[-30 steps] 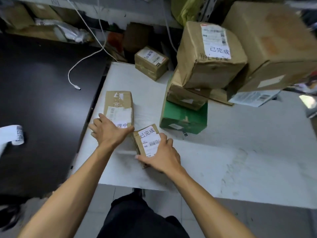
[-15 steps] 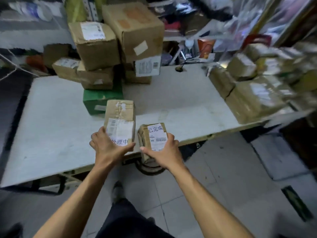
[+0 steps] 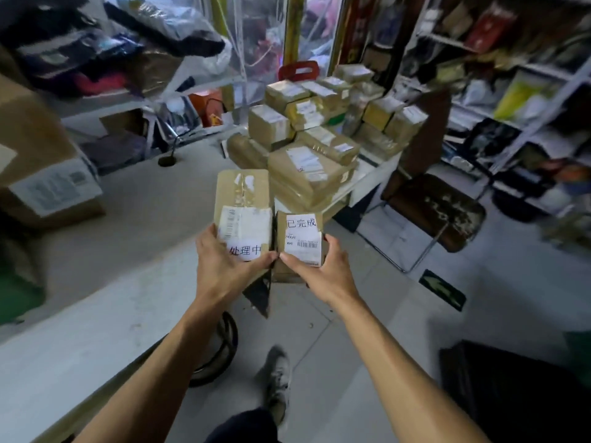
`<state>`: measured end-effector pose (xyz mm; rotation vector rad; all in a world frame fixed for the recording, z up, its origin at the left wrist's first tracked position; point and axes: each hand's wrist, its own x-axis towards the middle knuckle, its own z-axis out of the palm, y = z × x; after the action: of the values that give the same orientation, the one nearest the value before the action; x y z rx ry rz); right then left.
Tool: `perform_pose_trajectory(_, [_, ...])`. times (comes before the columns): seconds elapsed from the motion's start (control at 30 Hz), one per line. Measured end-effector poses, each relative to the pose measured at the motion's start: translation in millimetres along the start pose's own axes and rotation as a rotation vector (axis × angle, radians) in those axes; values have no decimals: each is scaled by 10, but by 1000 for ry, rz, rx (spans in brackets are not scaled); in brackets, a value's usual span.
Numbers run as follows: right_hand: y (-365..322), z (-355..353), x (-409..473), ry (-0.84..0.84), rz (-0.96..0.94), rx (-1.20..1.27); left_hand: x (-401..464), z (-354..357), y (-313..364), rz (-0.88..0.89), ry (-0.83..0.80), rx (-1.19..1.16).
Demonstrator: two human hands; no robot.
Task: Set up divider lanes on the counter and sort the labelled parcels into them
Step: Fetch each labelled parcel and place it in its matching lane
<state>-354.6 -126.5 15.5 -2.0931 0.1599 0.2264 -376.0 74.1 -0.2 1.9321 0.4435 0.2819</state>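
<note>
Counter point(image 3: 96, 302): pale grey-white top, running from lower left up toward the middle of the view; near edge blurred.
Shelving point(image 3: 524, 100): right side, crowded with bags and boxes, contents too blurred to name.
Big carton point(image 3: 38, 174): brown cardboard with a white printed label, standing on the counter at far left, partly cut by the frame edge.
Parcel stack point(image 3: 307, 145): many taped brown parcels with white labels, piled in several layers on the far right end of the counter, just behind the two held parcels.
Folding chair point(image 3: 431, 206): dark worn seat on a metal frame, on the tiled floor right of the stack.
Longer parcel point(image 3: 243, 199): brown box, tape down the top, white shipping label plus a slip reading 处理中; held up in the air over the counter's edge, side by side with and touching the smaller one.
Smaller parcel point(image 3: 299, 241): squat brown box, slip reading 已完成 above a barcode label; held over the floor, just right of the longer one.
Left hand point(image 3: 224, 266): clasped around the near end of the longer parcel, thumb across the 处理中 slip.
Right hand point(image 3: 323, 270): closed on the near end of the smaller parcel, thumb lying across its barcode label.
Shoe point(image 3: 276, 378): grey, on the floor tiles between the forearms.
</note>
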Motion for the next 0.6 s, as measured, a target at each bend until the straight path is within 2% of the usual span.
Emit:
perform_pose_trajectory(0.13, [52,-480,585,48,-79,60,471,563,411,34,-2,-85])
perform_pose_trajectory(0.3, [78,-958,1368,44,-148,95,977,1141,856,89,10,-74])
perform_pose_trajectory(0.6, [285,-1557,2349,33,-239,328,1487,1959,1386,135,41,-19])
